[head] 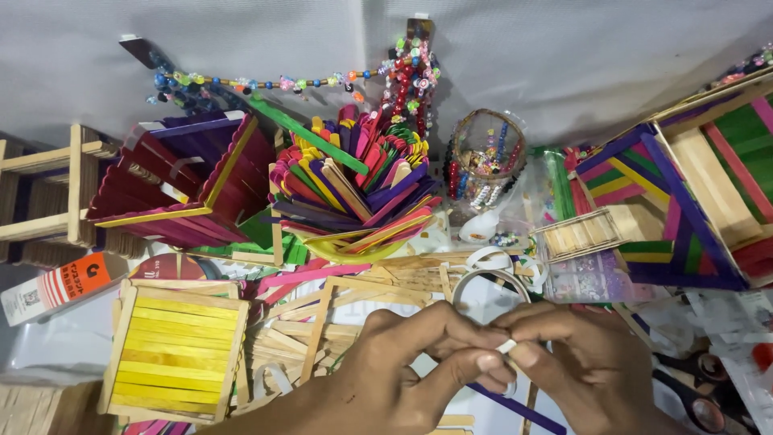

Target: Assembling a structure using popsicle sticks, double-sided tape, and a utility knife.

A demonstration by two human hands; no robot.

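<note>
My left hand [403,362] and my right hand [572,362] meet at the bottom middle of the view. Their fingertips pinch a small white strip [506,346], which looks like tape or paper. A roll of clear tape [488,282] lies just beyond the fingers. Under my hands sits an open frame of plain wooden craft sticks [322,318] on a pile of loose sticks. A purple stick [515,409] lies below my right hand.
A cup crammed with coloured craft sticks [354,193] stands in the middle. A maroon stick box [189,181] and a yellow stick panel [177,350] are at left. A bead jar [485,157], a multicoloured stick structure [684,193] and scissors [700,395] are at right.
</note>
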